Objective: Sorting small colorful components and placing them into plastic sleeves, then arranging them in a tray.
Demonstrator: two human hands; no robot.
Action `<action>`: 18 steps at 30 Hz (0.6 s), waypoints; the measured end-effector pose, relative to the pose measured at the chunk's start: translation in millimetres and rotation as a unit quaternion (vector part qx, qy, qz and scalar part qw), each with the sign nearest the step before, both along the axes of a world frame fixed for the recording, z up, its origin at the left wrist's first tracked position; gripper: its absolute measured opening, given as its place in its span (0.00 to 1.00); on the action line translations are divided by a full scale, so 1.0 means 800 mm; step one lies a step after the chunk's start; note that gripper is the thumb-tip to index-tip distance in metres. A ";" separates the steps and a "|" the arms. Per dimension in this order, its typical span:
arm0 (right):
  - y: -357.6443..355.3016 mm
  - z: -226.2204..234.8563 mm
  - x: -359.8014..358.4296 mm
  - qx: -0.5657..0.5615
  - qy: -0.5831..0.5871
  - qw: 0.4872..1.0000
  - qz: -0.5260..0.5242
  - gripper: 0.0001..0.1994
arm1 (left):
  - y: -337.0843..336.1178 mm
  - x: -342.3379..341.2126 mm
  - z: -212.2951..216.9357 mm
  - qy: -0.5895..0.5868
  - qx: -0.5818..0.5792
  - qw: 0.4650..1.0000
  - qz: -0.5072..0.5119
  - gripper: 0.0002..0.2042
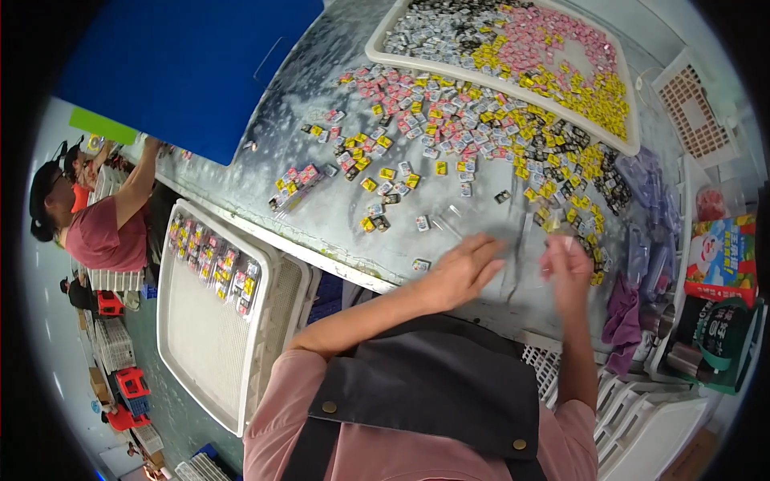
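Left hand (464, 271) flat, released, on surface (321, 192); right hand (566, 264) pinching clear sleeve (523, 240); small coloured packets (449, 128) scattered beyond.

Left hand (465, 271) lies flat, fingers spread; right hand (568, 268) is raised, fingertips pinched (blurred).

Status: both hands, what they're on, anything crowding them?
Left hand flat on table, empty. Right hand pinching a small clear packet, blurred. Loose sachets scattered just ahead.
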State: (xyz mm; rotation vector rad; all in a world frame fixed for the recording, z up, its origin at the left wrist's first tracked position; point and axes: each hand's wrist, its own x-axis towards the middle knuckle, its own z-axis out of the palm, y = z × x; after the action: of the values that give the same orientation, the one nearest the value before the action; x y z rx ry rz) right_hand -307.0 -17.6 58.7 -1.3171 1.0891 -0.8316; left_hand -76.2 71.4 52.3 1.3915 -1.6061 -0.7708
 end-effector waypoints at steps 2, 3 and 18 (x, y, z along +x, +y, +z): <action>-0.035 -0.002 -0.060 -0.017 0.061 0.995 -0.074 0.10 | 0.008 0.025 -0.015 -0.254 -0.078 0.963 -0.037 0.19; -0.055 -0.003 -0.096 -0.030 0.103 0.987 -0.117 0.10 | 0.013 0.041 -0.024 -0.312 -0.079 0.946 -0.042 0.22; -0.052 -0.026 -0.053 -0.441 0.392 0.807 0.018 0.29 | 0.022 0.033 -0.047 -0.386 -0.120 0.907 -0.118 0.19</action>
State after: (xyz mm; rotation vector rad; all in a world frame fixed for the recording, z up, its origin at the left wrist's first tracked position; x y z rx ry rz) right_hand -349.4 -59.2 37.7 -2.6257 1.3364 -0.7987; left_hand -49.8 89.4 14.5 1.4137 -2.4160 -0.1098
